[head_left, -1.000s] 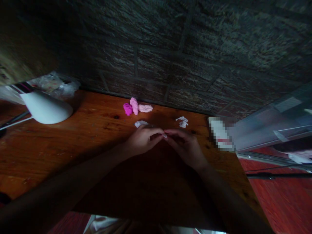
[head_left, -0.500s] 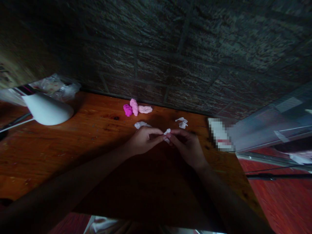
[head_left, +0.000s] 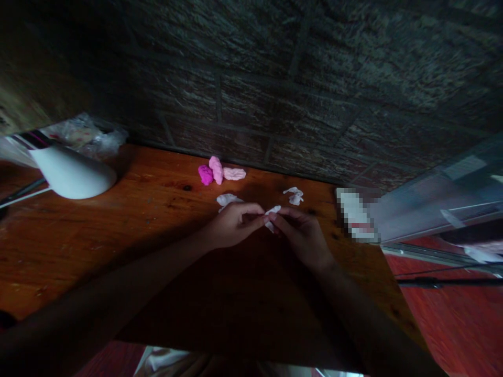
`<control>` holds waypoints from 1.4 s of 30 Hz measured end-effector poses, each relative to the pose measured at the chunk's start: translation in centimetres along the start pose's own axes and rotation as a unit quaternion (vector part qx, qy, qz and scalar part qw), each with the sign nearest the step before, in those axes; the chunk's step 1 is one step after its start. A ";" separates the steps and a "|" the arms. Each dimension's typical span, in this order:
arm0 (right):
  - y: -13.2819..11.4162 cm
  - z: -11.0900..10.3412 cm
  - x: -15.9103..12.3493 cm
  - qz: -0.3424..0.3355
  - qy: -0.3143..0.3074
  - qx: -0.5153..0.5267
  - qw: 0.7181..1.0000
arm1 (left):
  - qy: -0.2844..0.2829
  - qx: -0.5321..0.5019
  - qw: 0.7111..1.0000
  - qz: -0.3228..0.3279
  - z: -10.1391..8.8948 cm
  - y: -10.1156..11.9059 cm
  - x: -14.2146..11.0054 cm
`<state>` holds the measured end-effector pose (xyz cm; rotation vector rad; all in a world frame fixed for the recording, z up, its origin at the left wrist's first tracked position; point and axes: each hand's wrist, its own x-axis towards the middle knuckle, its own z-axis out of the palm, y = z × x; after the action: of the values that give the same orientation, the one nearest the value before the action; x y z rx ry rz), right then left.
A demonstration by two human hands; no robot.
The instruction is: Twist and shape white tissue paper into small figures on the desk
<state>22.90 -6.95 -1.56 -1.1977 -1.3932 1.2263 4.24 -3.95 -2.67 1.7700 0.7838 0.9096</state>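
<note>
My left hand [head_left: 236, 225] and my right hand [head_left: 304, 233] meet above the table, thumbs and forefingers pinching a small soft white piece [head_left: 272, 213]. Whether it is modelling clay or tissue I cannot tell. Its ends stick out above and below the fingertips. Just beyond my left hand lies a flattened white lump [head_left: 228, 199], partly covered by the hand. A thin, crumpled white scrap [head_left: 294, 196] rests past my right hand. Near the wall sit a magenta lump [head_left: 205, 175], a pink lump [head_left: 216, 169] and a pale pink lump [head_left: 234, 174], clay-like and close together.
The wooden table [head_left: 157, 220] runs up to a dark stone-patterned wall [head_left: 255, 94]. A white cone-shaped object [head_left: 76, 173] stands at left before clear plastic wrapping [head_left: 98, 136]. At right are a blurred-out white item [head_left: 357, 215] and a translucent panel [head_left: 436, 193].
The white piece between my fingers has shifted and shows a longer, flatter upper end pointing right. Both hands stay nearly in place; the view has moved slightly.
</note>
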 end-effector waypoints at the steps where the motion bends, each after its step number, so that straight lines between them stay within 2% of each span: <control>1: 0.0 0.1 0.0 -0.001 0.007 0.006 1.000 | -0.010 -0.016 1.000 -0.004 0.0 -0.1 0.0; 5: -0.2 0.5 -0.1 0.003 0.021 0.016 1.000 | -0.036 -0.031 0.999 -0.006 -0.2 -0.2 0.0; 12: -0.3 0.3 -0.2 0.006 -0.022 -0.014 1.000 | -0.031 0.036 0.999 0.015 -0.5 0.1 0.0; 15: -0.3 0.3 -0.2 -0.001 -0.014 -0.024 1.000 | -0.014 0.045 0.999 0.018 -0.3 0.0 0.0; 17: -0.3 0.3 -0.2 -0.005 -0.001 -0.024 1.000 | -0.010 0.026 1.000 0.013 -0.1 -0.2 0.1; 21: -0.4 0.5 -0.2 -0.016 0.021 -0.005 1.000 | -0.043 -0.041 0.998 -0.006 0.2 -0.5 0.0; 25: -0.4 0.8 -0.2 -0.023 0.019 0.006 1.000 | -0.063 -0.051 0.997 -0.002 0.2 -0.7 0.0; 37: -0.2 0.7 -0.2 0.005 0.003 0.000 1.000 | -0.021 -0.026 0.999 -0.002 0.1 -0.6 -0.1; 42: -0.1 0.7 -0.2 -0.003 0.013 0.006 1.000 | -0.034 -0.061 0.997 -0.018 0.4 -0.9 0.0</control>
<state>22.17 -7.21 -1.51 -1.1968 -1.3666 1.2090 4.45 -3.86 -3.62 1.6660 0.7001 0.8514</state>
